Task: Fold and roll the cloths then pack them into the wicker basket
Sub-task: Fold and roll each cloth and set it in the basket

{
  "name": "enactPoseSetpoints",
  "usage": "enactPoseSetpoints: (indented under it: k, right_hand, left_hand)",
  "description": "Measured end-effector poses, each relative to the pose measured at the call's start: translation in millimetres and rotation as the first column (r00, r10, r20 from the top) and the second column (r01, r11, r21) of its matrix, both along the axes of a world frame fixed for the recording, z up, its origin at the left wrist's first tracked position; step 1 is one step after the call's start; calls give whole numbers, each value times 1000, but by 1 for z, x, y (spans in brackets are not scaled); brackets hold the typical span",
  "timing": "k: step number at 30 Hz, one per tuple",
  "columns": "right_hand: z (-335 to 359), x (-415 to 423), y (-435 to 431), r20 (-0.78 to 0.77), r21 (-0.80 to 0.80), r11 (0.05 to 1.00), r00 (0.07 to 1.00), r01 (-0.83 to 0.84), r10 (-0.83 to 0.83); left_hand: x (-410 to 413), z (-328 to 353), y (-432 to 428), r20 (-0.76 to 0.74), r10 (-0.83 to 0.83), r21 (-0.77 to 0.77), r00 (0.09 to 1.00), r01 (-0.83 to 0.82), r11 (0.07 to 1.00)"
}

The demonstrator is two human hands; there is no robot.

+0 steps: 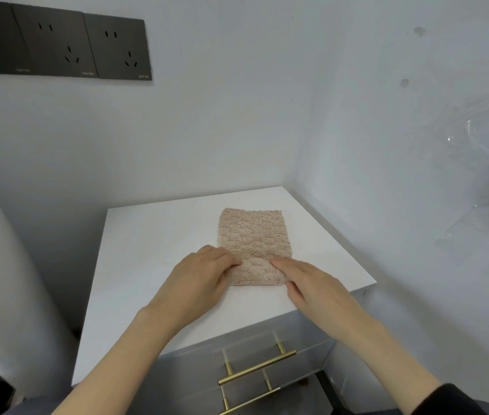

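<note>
While the near end is being turned up: both hands sit on the front edge of the cloth, which I judge to be the start of the roll.
Brass drawer handle [256, 368]: nearest, below the front edge of the worktop and apart from the work.
Left hand [199, 275]: its fingers [228, 259] curl over the cloth's near left corner and grip it.
Right hand [309, 283]: its fingers [282, 263] lie nearly straight on the near right part and press down, with the thumb at the front edge.
Cloth [253, 232]: beige and plush, folded into a narrow strip, flat on the white worktop [153, 250], far end free.
Doing it well: tuck the first turn tight, hold both hands level, and push away evenly so the roll runs square.
Risk: the thick pile will likely spring open if let go.
Wicker basket: not in view.
Wall sockets [57, 43]: far, on the wall behind.
</note>
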State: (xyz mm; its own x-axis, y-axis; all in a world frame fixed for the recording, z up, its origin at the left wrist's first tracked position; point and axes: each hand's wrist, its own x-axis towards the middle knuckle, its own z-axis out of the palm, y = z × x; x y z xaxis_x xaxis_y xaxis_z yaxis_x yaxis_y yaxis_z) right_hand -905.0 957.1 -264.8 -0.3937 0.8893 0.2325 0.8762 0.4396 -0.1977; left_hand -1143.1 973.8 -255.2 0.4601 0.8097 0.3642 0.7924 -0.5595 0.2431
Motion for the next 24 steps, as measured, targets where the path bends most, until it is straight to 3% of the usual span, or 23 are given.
enactPoseSetpoints:
  k: [3,6,9,14,18,21,24]
  right_hand:
    - [-1,4,2,-63,-45,999,998,25,-28]
    - [0,7,7,-108,-124,991,991,60,-73]
    - [6,7,12,-248,-217,972,958,92,-146]
    - [17,5,17,-469,-343,931,836,124,-284]
    - [23,3,19,-583,-486,864,685,135,-436]
    - [20,-4,21,-557,-472,843,654,258,-512]
    - [14,-12,23,-446,-353,841,716,410,-537]
  left_hand:
    - [-11,-4,0,11,1,-104,1000,1,995]
    - [-13,-4,0,26,1,-87,1000,1,996]
    - [-13,-4,0,112,38,-176,993,-18,984]
    - [-11,-2,5,288,146,-327,947,-46,944]
    - [-6,-2,8,296,261,-360,919,-145,922]
    - [-1,-5,7,308,388,-368,869,-267,891]
    - [3,-7,8,289,462,-335,838,-363,869]
